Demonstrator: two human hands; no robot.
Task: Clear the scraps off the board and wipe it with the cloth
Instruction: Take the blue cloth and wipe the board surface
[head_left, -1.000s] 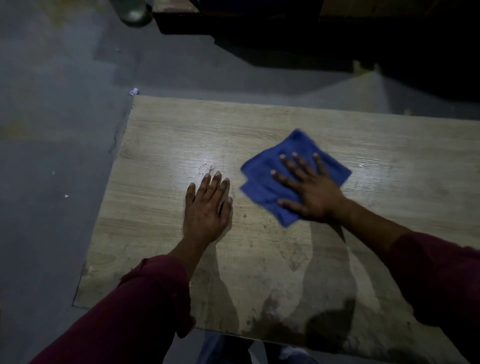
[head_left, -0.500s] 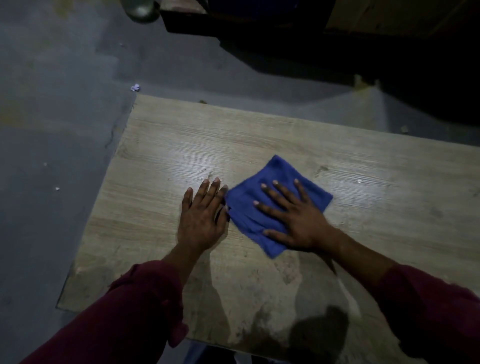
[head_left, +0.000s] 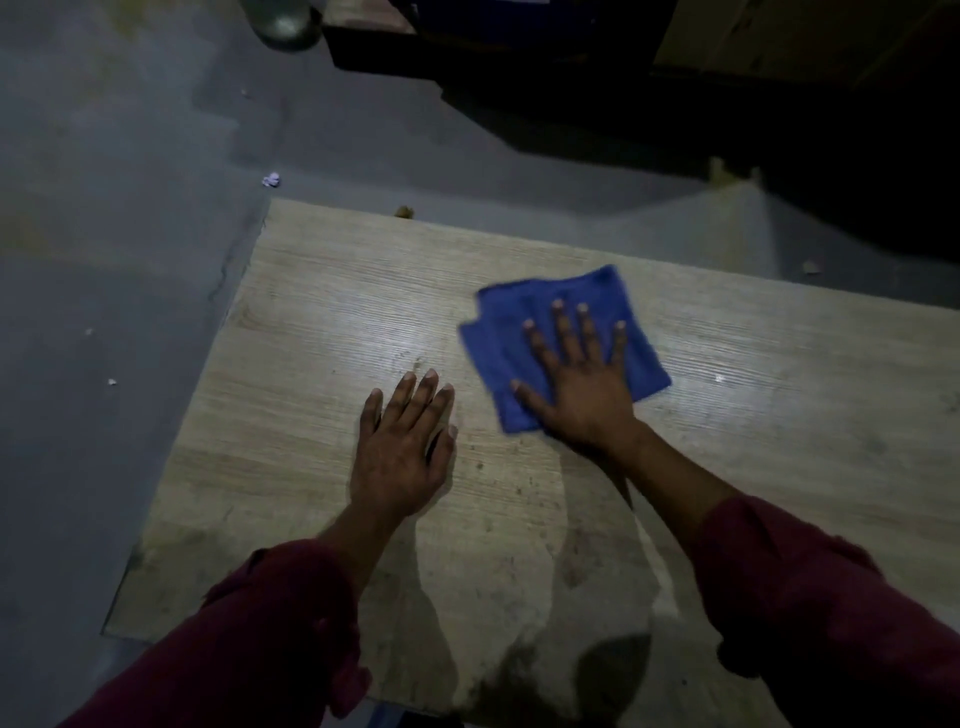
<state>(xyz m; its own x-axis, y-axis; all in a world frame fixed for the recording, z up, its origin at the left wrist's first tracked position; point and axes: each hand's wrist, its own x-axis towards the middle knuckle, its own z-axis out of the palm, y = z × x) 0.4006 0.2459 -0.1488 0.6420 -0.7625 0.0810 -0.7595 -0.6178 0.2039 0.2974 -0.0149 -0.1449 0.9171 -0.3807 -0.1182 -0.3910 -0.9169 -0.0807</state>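
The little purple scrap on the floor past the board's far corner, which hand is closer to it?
Left. The left hand lies flat on the board, nearer the purple scrap. The right hand presses the blue cloth farther right.

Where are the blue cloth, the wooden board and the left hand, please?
blue cloth (head_left: 644, 364), head view, bare right part beside the fingers.
wooden board (head_left: 322, 332), head view, bare far-left surface.
left hand (head_left: 400, 452), head view, back of hand.

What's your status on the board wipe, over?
Right hand flat, pressing blue cloth onto board. Left hand flat on board, bracing. Small speck right of cloth; nothing blocking.
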